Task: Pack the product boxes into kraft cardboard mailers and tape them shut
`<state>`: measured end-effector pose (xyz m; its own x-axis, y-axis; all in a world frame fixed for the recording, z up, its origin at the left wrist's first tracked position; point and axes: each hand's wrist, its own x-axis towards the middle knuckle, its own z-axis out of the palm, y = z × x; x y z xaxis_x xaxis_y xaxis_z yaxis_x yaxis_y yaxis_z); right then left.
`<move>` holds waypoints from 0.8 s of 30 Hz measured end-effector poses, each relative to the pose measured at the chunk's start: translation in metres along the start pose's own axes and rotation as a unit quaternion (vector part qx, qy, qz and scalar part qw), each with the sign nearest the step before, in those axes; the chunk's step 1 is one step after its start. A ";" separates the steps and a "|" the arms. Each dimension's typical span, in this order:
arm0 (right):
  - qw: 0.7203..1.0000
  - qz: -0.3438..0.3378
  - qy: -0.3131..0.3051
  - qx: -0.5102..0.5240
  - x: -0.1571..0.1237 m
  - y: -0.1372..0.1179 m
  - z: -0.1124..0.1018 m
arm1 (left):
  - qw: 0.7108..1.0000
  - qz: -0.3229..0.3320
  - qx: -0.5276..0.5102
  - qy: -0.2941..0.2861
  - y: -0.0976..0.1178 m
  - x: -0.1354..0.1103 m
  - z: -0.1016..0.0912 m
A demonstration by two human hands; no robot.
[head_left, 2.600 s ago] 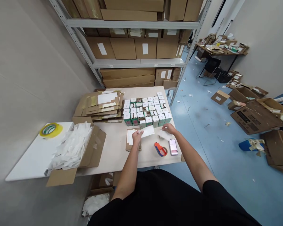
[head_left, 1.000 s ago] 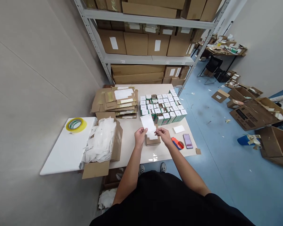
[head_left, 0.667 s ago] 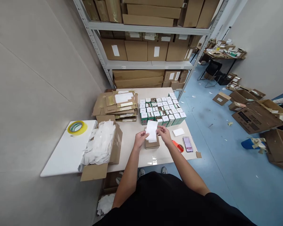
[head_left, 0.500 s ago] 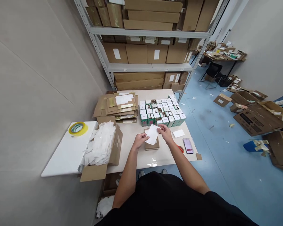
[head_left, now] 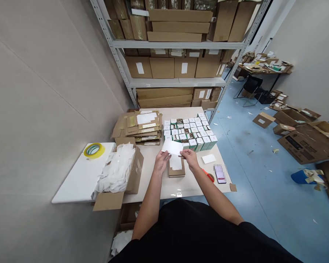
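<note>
Right hand [head_left: 189, 159]: thumb and fingers pinched on the right edge of a white paper sheet [head_left: 172, 147]. Left hand [head_left: 161, 162]: fingers slightly spread just under the sheet's near edge; whether gripping or only steadying, unclear. Sheet held in the air between both hands, above a second white paper slip [head_left: 176, 162] lying on a small cardboard box [head_left: 177, 172]. Judged light, thin and limp, likely to bend and slide; best held by the edges between thumb and fingers.

On the tabletop [head_left: 153, 186], to the right: white card [head_left: 208, 158], orange tool [head_left: 208, 176], mostly hidden, and blurred phone [head_left: 220, 178]. To the left: open carton of white paper scraps [head_left: 116, 171], with yellow tape roll [head_left: 94, 150] on a white board [head_left: 82, 182]. Beyond: block of green-and-white boxes [head_left: 190, 131], stacked flat cardboard [head_left: 138, 128], then steel shelving [head_left: 178, 82] loaded with cartons.
</note>
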<state>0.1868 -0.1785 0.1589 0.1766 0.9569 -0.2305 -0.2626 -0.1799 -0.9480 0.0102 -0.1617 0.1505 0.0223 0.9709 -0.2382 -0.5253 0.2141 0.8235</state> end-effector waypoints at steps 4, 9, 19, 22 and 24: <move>0.998 -0.020 -0.053 -0.025 -0.005 -0.002 0.013 | 0.999 0.011 0.008 0.043 -0.004 -0.003 0.016; 0.993 -0.033 -0.099 -0.049 -0.008 -0.018 0.007 | 0.993 0.069 0.091 0.045 0.019 0.005 0.007; 0.987 -0.036 -0.144 -0.060 -0.003 -0.026 0.001 | 0.982 0.040 0.179 -0.038 0.047 0.010 -0.002; 0.986 -0.039 -0.148 -0.063 -0.003 -0.027 0.000 | 0.980 0.039 0.187 -0.048 0.047 0.011 -0.002; 0.986 -0.037 -0.148 -0.066 -0.002 -0.027 -0.001 | 0.980 0.038 0.191 -0.048 0.048 0.011 -0.001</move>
<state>0.1942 -0.1762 0.1846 -0.0994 0.9896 -0.1035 -0.1308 -0.1161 -0.9846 -0.0157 -0.1408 0.1866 0.0851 0.9874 -0.1337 -0.1720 0.1468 0.9741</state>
